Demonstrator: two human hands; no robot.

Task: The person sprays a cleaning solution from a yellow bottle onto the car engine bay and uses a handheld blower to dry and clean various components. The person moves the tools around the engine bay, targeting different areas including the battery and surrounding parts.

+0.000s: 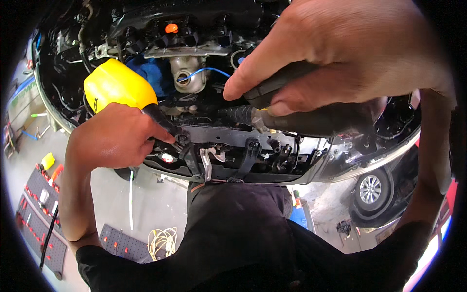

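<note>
My left hand (114, 136) is closed near a thing with a rounded yellow body (119, 86) and a black neck (159, 119). The index finger lies along that neck, towards the grey front crossmember. My right hand (335, 63) wraps round a black handheld device (279, 82), its thumb underneath. From beside the right fingertips a thin blue cable (209, 69) runs left into the round hole of a metal housing (189, 75) on the engine. What lies inside the hole is hidden. A blue cloth-like piece (152, 73) sits between the yellow body and the housing.
The open engine bay spans the view, with an orange cap (171, 28) at the top. A ribbed black hose (233, 116) crosses below my right hand, above the crossmember (219, 136). Pegboard panels (41, 214) and a coiled pale cord (163, 241) are lower left. A car wheel (370, 189) shows at right.
</note>
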